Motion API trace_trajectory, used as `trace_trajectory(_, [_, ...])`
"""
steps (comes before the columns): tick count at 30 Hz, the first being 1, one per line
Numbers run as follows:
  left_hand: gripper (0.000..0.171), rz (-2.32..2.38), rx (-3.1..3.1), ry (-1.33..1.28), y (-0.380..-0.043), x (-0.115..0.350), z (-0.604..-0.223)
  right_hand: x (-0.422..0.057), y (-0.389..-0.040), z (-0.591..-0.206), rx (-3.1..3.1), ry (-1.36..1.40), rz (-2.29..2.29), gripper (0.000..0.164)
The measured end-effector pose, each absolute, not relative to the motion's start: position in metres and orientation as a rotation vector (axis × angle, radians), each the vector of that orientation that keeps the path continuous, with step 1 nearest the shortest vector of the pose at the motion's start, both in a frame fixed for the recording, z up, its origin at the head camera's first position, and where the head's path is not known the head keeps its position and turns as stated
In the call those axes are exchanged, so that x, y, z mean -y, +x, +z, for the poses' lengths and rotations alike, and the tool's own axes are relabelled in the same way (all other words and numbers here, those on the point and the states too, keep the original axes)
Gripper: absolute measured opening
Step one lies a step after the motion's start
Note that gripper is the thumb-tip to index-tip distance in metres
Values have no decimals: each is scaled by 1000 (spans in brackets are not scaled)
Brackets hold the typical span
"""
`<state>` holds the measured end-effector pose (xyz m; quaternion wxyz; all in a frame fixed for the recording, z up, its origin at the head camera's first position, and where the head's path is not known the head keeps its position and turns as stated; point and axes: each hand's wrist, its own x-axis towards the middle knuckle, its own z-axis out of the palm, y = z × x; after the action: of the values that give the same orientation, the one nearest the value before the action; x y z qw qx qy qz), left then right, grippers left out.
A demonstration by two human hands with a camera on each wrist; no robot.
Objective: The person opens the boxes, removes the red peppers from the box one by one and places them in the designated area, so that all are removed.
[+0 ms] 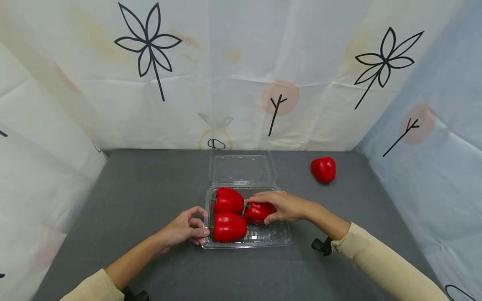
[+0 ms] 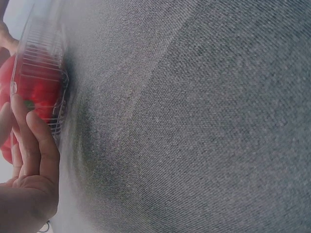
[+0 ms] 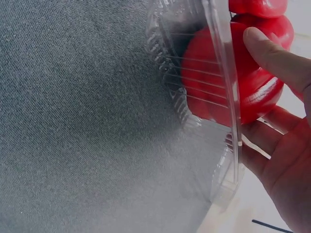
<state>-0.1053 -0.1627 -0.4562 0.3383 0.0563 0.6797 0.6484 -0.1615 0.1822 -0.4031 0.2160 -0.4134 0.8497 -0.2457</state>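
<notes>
A clear plastic clamshell container (image 1: 269,239) lies with its lid folded back. Two red bell peppers, an upper one (image 1: 229,200) and a lower one (image 1: 229,228), sit in its left half, stems to the left. My right hand (image 1: 284,205) holds a third red bell pepper (image 1: 257,213) inside the container, right of those two; in the right wrist view thumb and fingers span this pepper (image 3: 214,73). At the container's left rim, my left hand (image 1: 188,228) pinches the edge between thumb and fingers. The left wrist view shows those fingers (image 2: 43,145) against the ribbed wall.
Another red bell pepper (image 1: 323,170) rests on the grey cloth-covered table (image 1: 158,179) at the back right. The open lid (image 1: 242,168) reaches toward the table's far edge. Printed white curtains (image 1: 241,104) surround the back and sides.
</notes>
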Motion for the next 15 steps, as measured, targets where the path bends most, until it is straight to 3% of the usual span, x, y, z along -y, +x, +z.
trace_trajectory(15, [45,1692,-1771,157,-105,164,-456,-207,-172,-369,-2421,-1132,-849,72])
